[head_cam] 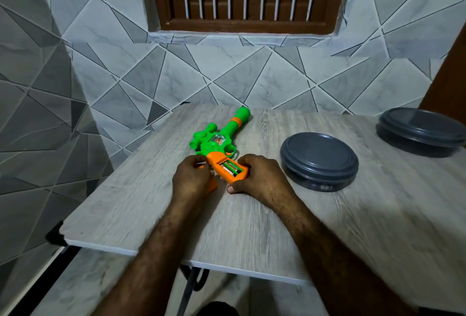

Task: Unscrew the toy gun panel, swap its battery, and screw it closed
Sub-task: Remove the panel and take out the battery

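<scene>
A green and orange toy gun [222,136] lies on the table, barrel pointing away towards the wall. Its orange grip [222,163] faces me with the battery compartment [230,168] uncovered, and batteries show inside. My left hand [193,177] is curled at the left side of the grip, and an orange panel [212,186] sticks out from under its fingers. My right hand [259,174] clasps the butt end of the grip, thumb resting on the table. No screwdriver or screw is visible.
The grey wood-grain table [156,204] ends close to me and at the left. A dark grey round lidded container [319,160] sits just right of my right hand. A second one [421,130] stands at the far right edge. A tiled wall lies behind.
</scene>
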`<state>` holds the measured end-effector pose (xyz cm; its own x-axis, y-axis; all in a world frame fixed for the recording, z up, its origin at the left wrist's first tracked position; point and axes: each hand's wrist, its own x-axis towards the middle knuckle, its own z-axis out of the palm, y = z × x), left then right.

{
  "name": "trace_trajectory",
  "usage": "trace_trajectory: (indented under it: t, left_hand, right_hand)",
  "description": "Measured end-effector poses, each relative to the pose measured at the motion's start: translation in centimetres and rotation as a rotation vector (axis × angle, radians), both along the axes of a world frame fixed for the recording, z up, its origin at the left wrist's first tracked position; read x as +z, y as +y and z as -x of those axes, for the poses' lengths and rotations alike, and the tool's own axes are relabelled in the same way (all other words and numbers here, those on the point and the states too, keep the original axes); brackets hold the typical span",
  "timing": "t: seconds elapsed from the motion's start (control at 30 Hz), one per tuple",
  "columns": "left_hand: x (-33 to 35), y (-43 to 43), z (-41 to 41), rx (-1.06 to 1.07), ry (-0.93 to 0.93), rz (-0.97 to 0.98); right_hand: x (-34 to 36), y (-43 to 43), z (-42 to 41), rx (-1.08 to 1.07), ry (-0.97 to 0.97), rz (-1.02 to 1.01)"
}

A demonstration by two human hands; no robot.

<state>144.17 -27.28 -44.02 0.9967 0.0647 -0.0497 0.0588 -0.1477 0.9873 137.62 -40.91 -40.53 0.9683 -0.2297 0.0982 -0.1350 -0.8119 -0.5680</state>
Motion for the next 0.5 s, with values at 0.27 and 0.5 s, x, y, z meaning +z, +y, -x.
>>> trace_trajectory:
  t: [0.27, 0.5]
  left_hand:
    - [0.8, -0.6, 1.5, -0.064, -0.200, -0.322]
    - [0.7, -0.8, 1.4, -0.110, -0.157, -0.444]
  right_hand:
    - [1.0, -1.7, 0.1, -0.019, -0.022, 0.016]
    - [0.9, -2.6, 0.3, -0.052, 0.099, 0.452]
